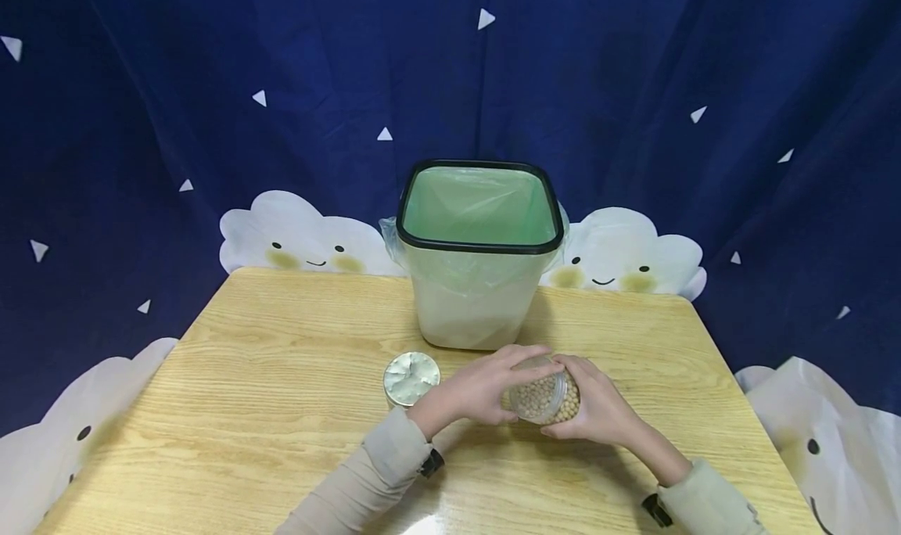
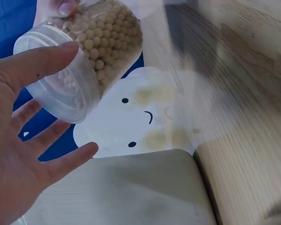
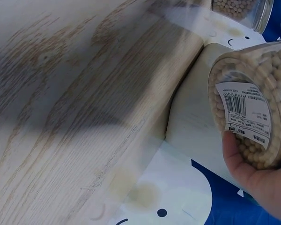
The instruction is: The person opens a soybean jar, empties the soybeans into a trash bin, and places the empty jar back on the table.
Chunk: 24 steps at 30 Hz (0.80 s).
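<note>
Grips 1 tilted jar [image 1: 570,400] of tan beads [image 2: 105,44] in curled right hand [image 1: 598,406]; touches clear lid [image 2: 68,101] with left hand [image 1: 486,386], fingers spread, near 1 silver-topped container [image 1: 411,378].

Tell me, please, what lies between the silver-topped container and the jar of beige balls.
In the head view, the left hand lies between the silver-topped container and the jar of beige balls.

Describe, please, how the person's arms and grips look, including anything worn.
Both arms wear long, pale beige sleeves, the left sleeve and right sleeve. Small black devices, one near the left cuff, one near the right, are probably wrist cameras. The left grip and right grip are gloveless.
</note>
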Each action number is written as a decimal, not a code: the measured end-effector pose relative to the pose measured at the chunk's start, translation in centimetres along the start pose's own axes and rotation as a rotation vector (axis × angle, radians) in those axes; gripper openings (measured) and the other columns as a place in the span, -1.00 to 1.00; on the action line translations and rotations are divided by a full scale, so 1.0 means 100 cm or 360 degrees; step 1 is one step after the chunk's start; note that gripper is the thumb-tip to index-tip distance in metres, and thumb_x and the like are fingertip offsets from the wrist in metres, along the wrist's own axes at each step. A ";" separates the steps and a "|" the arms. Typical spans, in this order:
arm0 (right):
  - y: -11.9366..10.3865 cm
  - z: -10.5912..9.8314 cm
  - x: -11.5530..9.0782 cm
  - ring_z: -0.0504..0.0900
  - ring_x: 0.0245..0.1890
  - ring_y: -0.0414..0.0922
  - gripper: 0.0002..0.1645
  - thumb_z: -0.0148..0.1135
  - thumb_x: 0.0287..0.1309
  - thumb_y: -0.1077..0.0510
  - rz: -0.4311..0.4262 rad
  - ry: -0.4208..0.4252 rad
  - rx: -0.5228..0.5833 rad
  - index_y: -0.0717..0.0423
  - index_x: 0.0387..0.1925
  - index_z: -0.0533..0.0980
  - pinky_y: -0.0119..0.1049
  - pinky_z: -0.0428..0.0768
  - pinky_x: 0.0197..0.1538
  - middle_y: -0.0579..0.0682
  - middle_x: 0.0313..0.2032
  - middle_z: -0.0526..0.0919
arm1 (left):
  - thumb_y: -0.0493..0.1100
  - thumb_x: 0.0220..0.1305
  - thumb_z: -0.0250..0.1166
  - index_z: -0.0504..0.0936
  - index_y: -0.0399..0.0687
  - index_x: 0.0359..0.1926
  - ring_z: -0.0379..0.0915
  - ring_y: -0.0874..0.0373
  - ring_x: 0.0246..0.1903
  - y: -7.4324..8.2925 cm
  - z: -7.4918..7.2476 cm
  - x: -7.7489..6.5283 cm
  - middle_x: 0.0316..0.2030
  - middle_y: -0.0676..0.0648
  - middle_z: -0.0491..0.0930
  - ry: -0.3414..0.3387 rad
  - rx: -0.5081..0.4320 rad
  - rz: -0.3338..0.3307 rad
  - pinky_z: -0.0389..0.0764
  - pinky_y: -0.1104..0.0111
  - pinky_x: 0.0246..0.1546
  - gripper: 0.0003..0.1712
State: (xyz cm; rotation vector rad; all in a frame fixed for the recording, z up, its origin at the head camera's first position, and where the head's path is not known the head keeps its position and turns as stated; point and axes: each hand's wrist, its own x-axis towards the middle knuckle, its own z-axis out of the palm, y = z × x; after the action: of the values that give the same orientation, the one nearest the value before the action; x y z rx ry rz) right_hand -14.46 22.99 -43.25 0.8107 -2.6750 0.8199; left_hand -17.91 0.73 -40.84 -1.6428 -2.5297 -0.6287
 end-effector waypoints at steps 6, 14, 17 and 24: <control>0.000 0.000 0.000 0.50 -0.14 0.05 0.15 0.56 -0.62 -0.16 0.0018 -0.0008 -0.0002 0.27 0.10 0.32 -0.05 0.53 -0.20 0.16 -0.05 0.48 | 0.18 -0.23 0.47 0.09 0.08 0.37 0.29 0.16 0.07 0.003 0.000 0.000 0.17 -0.03 0.27 0.0055 0.0018 -0.0177 0.34 0.39 0.07 0.14; 0.000 0.002 -0.001 0.49 -0.14 0.06 0.16 0.55 -0.58 -0.18 0.0039 -0.0043 0.0008 0.26 0.12 0.29 -0.07 0.53 -0.24 0.16 -0.04 0.47 | 0.20 -0.26 0.48 -0.01 0.18 0.40 0.24 0.11 0.14 0.002 0.002 -0.002 0.27 -0.07 0.14 0.0017 -0.0055 -0.0212 0.37 0.33 0.06 0.22; 0.001 0.002 -0.002 0.50 -0.14 0.04 0.15 0.56 -0.59 -0.17 0.0027 -0.0035 0.0004 0.25 0.12 0.30 -0.09 0.54 -0.25 0.15 -0.04 0.47 | 0.00 -0.26 0.53 0.05 0.19 0.39 0.06 0.10 0.25 0.001 0.001 -0.001 0.34 -0.07 0.01 -0.0027 -0.0037 -0.0070 0.23 0.33 0.16 0.18; 0.001 0.002 -0.002 0.50 -0.15 0.00 0.14 0.56 -0.62 -0.18 0.0010 -0.0019 0.0005 0.20 0.11 0.32 -0.08 0.53 -0.22 0.10 -0.05 0.49 | 0.07 -0.26 0.52 0.16 0.11 0.35 0.28 0.14 0.10 0.002 0.000 -0.001 0.19 -0.06 0.25 0.0027 -0.0068 -0.0100 0.30 0.39 0.10 0.10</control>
State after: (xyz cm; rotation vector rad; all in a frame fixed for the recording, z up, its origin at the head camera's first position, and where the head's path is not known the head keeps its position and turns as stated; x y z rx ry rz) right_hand -14.33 23.01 -43.54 0.8110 -2.6888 0.8235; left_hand -17.71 0.74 -40.84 -1.5693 -2.5821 -0.7036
